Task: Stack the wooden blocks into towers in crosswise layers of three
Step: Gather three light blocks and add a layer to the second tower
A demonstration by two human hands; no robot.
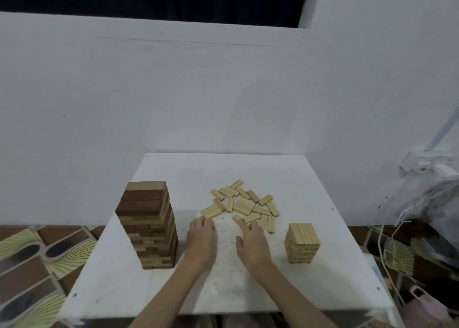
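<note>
A white table point(323, 285) is seen from above, placed against a pale wall point(173, 91). Near the left edge of the table a tall tower point(149, 224) of dark and light brown blocks is standing, built in crosswise layers. Near the right edge a short tower point(302, 243) of pale blocks is standing, with the top layer laid lengthwise toward the far edge. Between them, closer to the far edge, a loose pile of pale blocks point(244, 204) is scattered flat on the surface. The left hand point(201, 238) is laid palm down in the middle of the table, and its fingertips are touching a pair of blocks point(211, 211) at the near left end of the pile; whether they are gripped cannot be told. The right hand point(252, 244) is held just beside it, with the fingers relaxed and slightly spread, the fingertips reaching a single block point(239, 220) at the near side of the pile. A patterned floor point(32, 265) is seen left of the table.
</note>
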